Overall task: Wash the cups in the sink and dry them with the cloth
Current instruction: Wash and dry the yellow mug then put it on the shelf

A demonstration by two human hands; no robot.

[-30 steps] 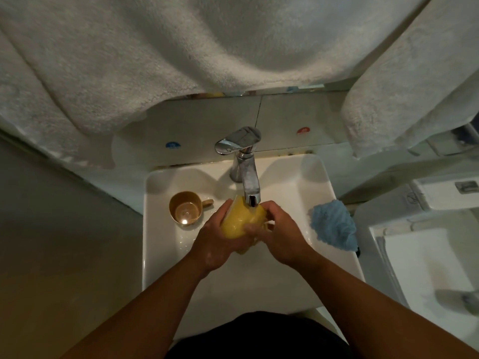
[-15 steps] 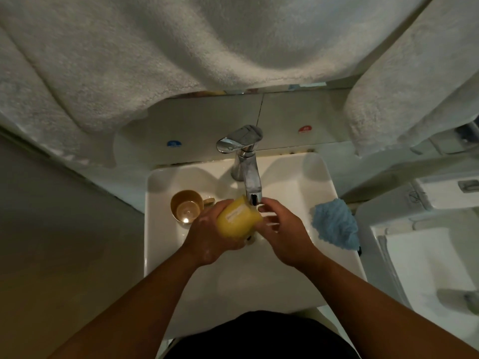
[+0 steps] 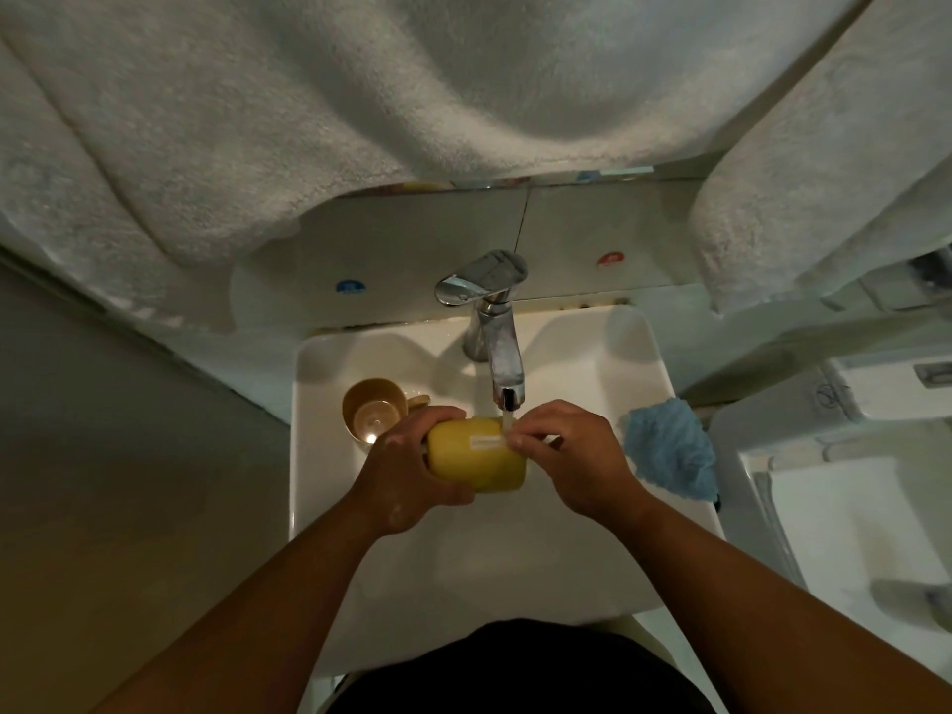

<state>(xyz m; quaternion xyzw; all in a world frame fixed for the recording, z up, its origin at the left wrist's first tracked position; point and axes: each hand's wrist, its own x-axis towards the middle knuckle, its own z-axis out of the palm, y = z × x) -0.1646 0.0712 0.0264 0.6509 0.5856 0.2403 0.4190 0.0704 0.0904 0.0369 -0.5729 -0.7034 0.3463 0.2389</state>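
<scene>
Washing is the step in hand, judged from the water running onto a held cup. Tan cup (image 3: 374, 410) stands upright in the rear left of the sink (image 3: 639, 363), mouth up, apart from both hands and just beyond the left one. Left hand (image 3: 407, 476) grips the yellow cup (image 3: 474, 461), fingers curled round its left end. That cup lies on its side over the basin, directly under the tap (image 3: 502, 353), and a thin stream lands on its upper wall. Right hand (image 3: 572, 456) has its fingertips (image 3: 517, 441) on the cup's right end beside a pale label; whether they pinch the rim or only press it cannot be told. Blue cloth (image 3: 667, 453) lies on the sink's right rim, untouched.

Next move, as a judgement: turn the cup to rinse all faces and the inside, then reach right for the cloth. Wet walls call for a firm grip.
</scene>
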